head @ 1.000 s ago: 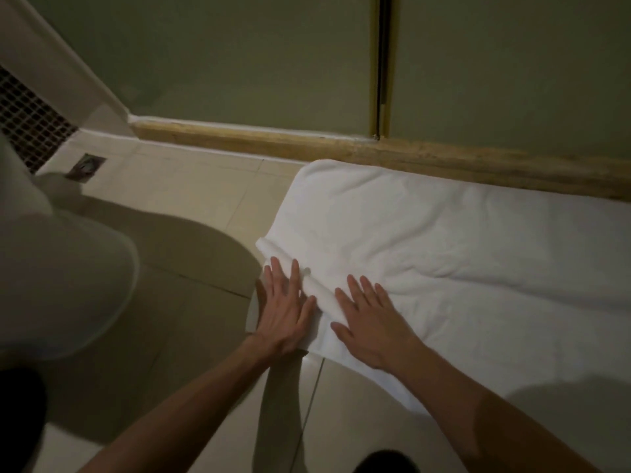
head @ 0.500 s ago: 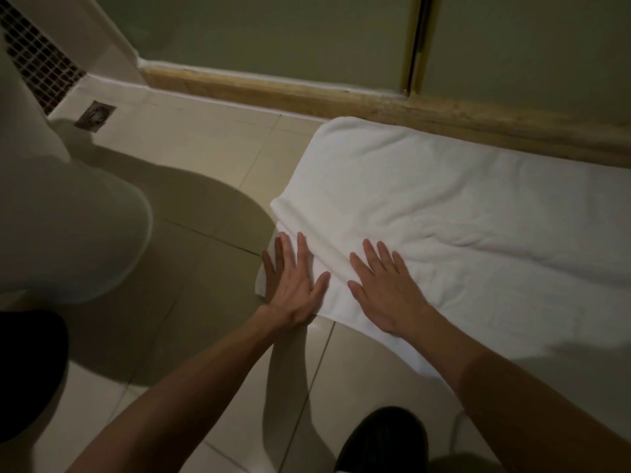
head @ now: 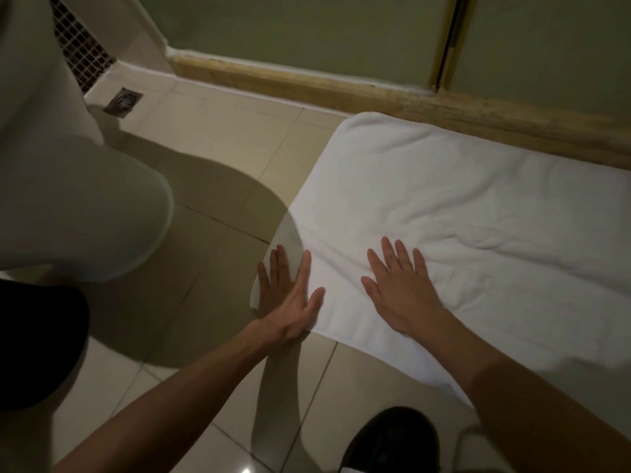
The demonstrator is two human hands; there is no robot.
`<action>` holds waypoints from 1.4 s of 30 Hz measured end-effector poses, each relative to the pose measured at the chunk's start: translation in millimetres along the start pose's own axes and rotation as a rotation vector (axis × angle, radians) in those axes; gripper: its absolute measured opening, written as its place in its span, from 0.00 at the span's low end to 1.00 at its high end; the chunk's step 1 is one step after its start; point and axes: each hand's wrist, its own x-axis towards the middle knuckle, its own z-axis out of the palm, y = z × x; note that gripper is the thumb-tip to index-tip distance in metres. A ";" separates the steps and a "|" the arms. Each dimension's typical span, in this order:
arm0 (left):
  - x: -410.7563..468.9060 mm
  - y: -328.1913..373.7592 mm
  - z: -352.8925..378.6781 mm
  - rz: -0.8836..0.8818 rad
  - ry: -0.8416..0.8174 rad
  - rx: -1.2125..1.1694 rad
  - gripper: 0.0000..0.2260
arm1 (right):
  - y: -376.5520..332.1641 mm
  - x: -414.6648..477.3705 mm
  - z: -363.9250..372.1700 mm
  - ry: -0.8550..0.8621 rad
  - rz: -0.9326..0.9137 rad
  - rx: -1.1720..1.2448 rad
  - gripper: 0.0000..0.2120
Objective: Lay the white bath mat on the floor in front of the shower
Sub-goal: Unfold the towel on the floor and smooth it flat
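Observation:
The white bath mat [head: 444, 206] lies spread on the tiled floor, its far edge against the stone threshold [head: 341, 90] of the glass shower door [head: 307, 29]. It shows a few soft wrinkles in the middle. My left hand [head: 290, 295] presses flat on the mat's near left corner, fingers apart, partly over the floor. My right hand [head: 399, 285] rests flat, fingers spread, on the mat a little to the right. Neither hand grips the cloth.
A white toilet bowl [head: 68, 199] bulges in from the left. A square floor drain [head: 123, 101] sits by the mosaic-tiled wall at the back left. My dark shoe [head: 392, 438] shows at the bottom, just short of the mat's near edge.
The folded-over left corner has been flattened out under my left hand. Both hands have slid slightly apart on the mat while my view shifted left and down.

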 end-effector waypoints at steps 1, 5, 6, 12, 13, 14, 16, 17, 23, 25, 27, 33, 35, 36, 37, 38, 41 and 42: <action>-1.6 -1.5 -0.1 -0.007 -0.007 0.022 0.37 | -1.0 -1.0 0.2 -0.002 0.005 0.002 0.29; -6.1 -3.4 -0.6 -0.022 -0.015 0.070 0.37 | -1.0 -6.5 1.2 -0.006 0.007 -0.023 0.30; -5.3 -1.4 -1.1 -0.010 -0.010 0.052 0.37 | 0.1 -7.4 0.7 -0.007 0.005 -0.029 0.30; 16.2 24.4 1.0 0.087 0.021 -0.116 0.38 | -3.5 -8.4 -1.5 -0.024 0.002 -0.032 0.31; 19.2 27.8 2.3 0.085 0.028 -0.114 0.37 | -3.7 -8.9 -2.0 -0.023 0.002 -0.036 0.31; 21.1 29.5 3.9 0.079 0.029 -0.112 0.36 | -3.5 -9.3 -2.5 -0.020 0.000 -0.040 0.31; 21.5 27.1 7.0 0.073 0.021 -0.139 0.36 | -2.5 -10.2 -2.7 -0.018 -0.007 -0.045 0.31; 20.9 24.6 8.8 0.074 0.025 -0.151 0.36 | -1.4 -10.5 -2.5 -0.021 -0.008 -0.043 0.31; 9.0 16.3 11.7 0.090 0.096 -0.102 0.35 | 0.7 -14.1 2.9 -0.026 -0.030 -0.042 0.32; 8.0 14.8 11.5 0.090 0.087 -0.099 0.34 | -0.1 -16.2 6.1 -0.021 -0.039 -0.052 0.33; 8.6 14.6 12.1 0.088 0.073 -0.137 0.34 | -0.5 -18.6 9.0 -0.019 -0.039 -0.075 0.33; 3.3 9.1 4.4 0.063 0.128 -0.023 0.38 | 0.8 -19.5 6.3 0.032 -0.046 -0.079 0.33; 2.1 3.1 2.8 0.005 0.110 0.037 0.39 | 5.1 -21.4 6.7 0.044 -0.027 -0.097 0.33; 1.8 0.4 2.5 -0.018 0.104 0.078 0.38 | 7.7 -22.5 8.1 0.042 -0.015 -0.102 0.32; 1.7 -1.5 1.9 -0.033 0.092 0.104 0.38 | 10.1 -23.7 9.8 0.040 -0.009 -0.105 0.32; 1.9 -3.0 1.4 -0.043 0.076 0.115 0.37 | 11.9 -24.1 11.5 0.039 -0.009 -0.106 0.32; 3.8 -5.9 1.2 -0.057 0.066 0.128 0.35 | 13.8 -22.3 15.0 0.044 -0.021 -0.102 0.32; 3.9 -6.6 1.3 -0.056 0.072 0.124 0.35 | 13.9 -21.3 15.7 0.044 -0.022 -0.101 0.32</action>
